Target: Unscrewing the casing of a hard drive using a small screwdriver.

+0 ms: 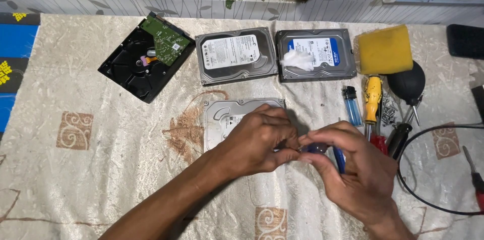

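1. Cream patterned cloth (pixel 101 179) covered the table where I worked, with a striped wall (pixel 201 5) behind it.
2. My left hand (pixel 259 136) lay over the silver hard drive with the white label (pixel 222 119), its fingertips pinched narrow on the metal end of a small tool.
3. My right hand (pixel 353 169) sat just right of that drive, fingers curled around the blue-handled screwdriver (pixel 322 149), touching my left fingertips.
4. Whether the tool's tip touched the drive, I could not tell; my hands hid it.
5. Behind that drive lay a second silver drive with a white label (pixel 236 56), and right of it a third with a blue label (pixel 315 53), a wad of white cotton (pixel 297 60) on top.
6. Far left of them sat a black drive turned over, its green circuit board (pixel 165 40) lifted askew.
7. Right of the near drive were a blue lighter (pixel 352 105), a yellow-handled screwdriver (pixel 372 100), a yellow sponge (pixel 385 48), a black rubber air blower (pixel 407 82), loose screws (pixel 388 109) and a black cable (pixel 428 169).
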